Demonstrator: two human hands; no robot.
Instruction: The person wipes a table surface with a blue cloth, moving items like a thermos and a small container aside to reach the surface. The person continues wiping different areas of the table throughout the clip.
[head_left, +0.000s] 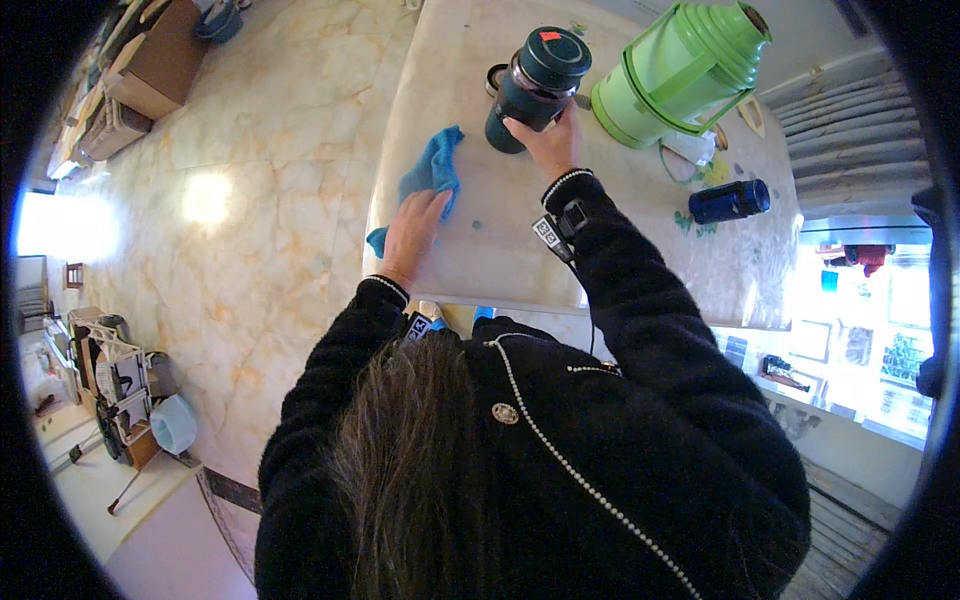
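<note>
A dark green lidded bottle (529, 101) stands near the far side of the table, with an orange-red sticker on its lid. My right hand (553, 142) grips its lower side, the thumb across the front. Under the fingers of my left hand (414, 229) is a crumpled blue cloth (435, 169), close to the table's left edge. Part of the cloth is hidden by the hand, and one corner sticks out on the left. Behind the bottle, a small round lid or cup (495, 79) is partly covered.
A light green thermos flask (679, 75) stands right of the bottle. A dark blue cylindrical flask (729, 201) is farther right on the covered table (510, 255). Cardboard boxes (154, 64) sit on the floor at upper left. A pale blue bin (173, 424) is at lower left.
</note>
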